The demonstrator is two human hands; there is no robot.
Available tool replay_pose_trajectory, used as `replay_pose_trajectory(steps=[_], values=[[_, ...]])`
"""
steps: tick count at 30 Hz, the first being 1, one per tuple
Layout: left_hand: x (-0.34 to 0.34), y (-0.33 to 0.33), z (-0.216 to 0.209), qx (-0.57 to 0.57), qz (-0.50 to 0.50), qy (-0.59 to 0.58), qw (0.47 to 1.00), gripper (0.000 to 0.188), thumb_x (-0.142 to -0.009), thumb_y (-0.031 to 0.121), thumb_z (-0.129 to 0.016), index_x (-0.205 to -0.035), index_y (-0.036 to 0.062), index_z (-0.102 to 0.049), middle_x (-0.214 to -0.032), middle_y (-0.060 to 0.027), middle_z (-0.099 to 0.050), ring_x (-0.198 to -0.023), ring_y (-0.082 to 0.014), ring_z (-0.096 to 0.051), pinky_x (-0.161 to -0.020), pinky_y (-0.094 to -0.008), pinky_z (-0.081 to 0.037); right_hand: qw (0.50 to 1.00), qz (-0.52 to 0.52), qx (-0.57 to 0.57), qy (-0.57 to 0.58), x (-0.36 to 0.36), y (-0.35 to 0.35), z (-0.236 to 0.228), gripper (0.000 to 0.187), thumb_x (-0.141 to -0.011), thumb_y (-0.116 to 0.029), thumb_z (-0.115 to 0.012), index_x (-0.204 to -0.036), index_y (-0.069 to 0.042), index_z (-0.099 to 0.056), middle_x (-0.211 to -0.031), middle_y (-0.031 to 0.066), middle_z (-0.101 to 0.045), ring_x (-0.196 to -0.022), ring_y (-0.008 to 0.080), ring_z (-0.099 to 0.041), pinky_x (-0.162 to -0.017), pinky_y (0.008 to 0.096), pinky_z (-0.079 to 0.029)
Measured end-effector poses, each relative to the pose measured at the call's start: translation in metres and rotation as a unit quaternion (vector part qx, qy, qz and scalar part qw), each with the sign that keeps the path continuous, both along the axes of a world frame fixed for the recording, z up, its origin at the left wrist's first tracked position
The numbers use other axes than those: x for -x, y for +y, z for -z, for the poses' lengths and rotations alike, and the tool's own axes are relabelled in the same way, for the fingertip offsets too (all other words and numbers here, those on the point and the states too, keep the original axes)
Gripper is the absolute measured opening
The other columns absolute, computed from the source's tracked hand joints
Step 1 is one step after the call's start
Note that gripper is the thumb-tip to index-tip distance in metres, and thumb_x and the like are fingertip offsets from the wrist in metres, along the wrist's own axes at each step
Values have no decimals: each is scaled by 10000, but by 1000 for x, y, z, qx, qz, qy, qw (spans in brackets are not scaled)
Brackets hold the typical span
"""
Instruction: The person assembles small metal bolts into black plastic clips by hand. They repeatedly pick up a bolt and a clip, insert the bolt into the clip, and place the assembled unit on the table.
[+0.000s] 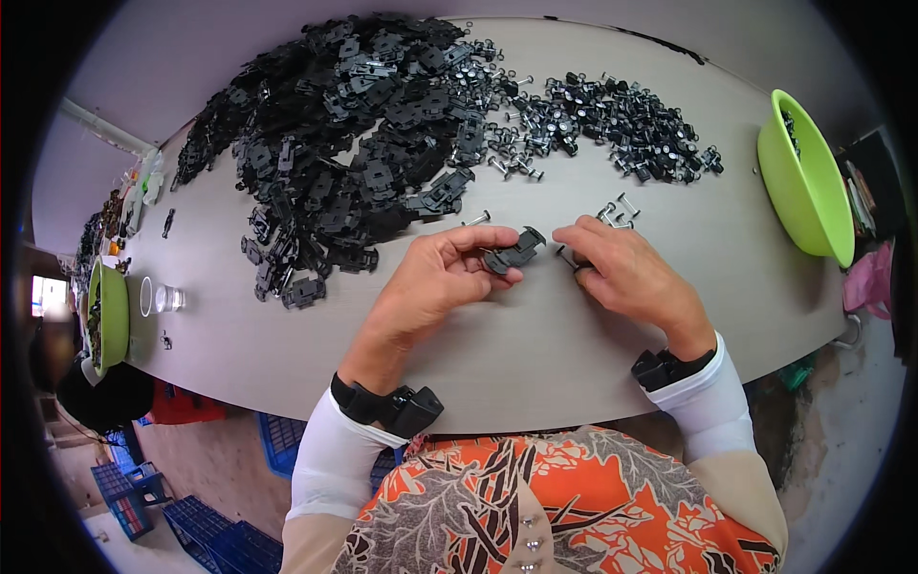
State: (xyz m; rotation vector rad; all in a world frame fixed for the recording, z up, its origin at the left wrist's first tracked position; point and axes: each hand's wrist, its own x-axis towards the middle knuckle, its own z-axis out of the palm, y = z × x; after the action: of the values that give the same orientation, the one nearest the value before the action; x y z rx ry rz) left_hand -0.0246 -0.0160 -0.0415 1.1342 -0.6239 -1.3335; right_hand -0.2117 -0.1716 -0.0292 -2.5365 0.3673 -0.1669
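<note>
My left hand [426,287] pinches a black plastic toy car chassis [516,253] between thumb and fingers, just above the table. Close to its right end, the fingertips of my right hand [639,275] are closed on a small wheel axle [566,256], partly hidden by the fingers. The chassis and the axle look slightly apart. Beyond my right hand lie a few loose wheel axles [620,209] with shiny metal rods. One more axle [476,219] rests just past my left fingers.
A large heap of black chassis [354,143] covers the far left of the table [497,373]. Next to it spreads a pile of wheel axles [631,124]. Green basins stand at the right [808,182] and left [115,311]. A clear cup [164,298] lies near the left edge.
</note>
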Motion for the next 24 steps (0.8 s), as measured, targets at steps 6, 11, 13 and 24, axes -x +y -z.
replay_pose_trajectory(steps=[6,11,13,24], values=[[-14,1,-3,-77,31,-105,991,342,-759,24,-707,-1076,-54,-607,-985,-117,-653,-909,-153,-650,-698,-246,-508,998,-7,21,64,0,-1,-2,114,-739,-13,-608,-847,-17,-646,-907,129,-527,-804,327,-587,-700,426,-472],[-4,0,-2,-18,-30,28,999,146,-777,11,-660,-882,31,-560,-925,-125,-674,-916,-196,-653,-714,-289,-516,1000,21,12,12,-2,4,-6,100,-725,-5,-629,-824,-13,-639,-990,117,-504,-823,316,-588,-716,410,-479],[-4,-1,-1,-25,-20,73,997,147,-798,23,-629,-869,67,-508,-912,-149,-675,-857,-237,-671,-716,-314,-540,1000,27,-6,-2,-2,3,-4,130,-713,14,-633,-841,-2,-624,-1025,115,-495,-837,317,-588,-730,408,-481],[3,-4,9,-56,-17,135,989,141,-867,129,-626,-956,38,-566,-854,-115,-663,-555,-151,-640,-510,-261,-531,999,-2,17,-48,-4,-3,5,243,-703,44,-640,-931,-14,-575,-1007,121,-525,-839,318,-583,-709,388,-481]])
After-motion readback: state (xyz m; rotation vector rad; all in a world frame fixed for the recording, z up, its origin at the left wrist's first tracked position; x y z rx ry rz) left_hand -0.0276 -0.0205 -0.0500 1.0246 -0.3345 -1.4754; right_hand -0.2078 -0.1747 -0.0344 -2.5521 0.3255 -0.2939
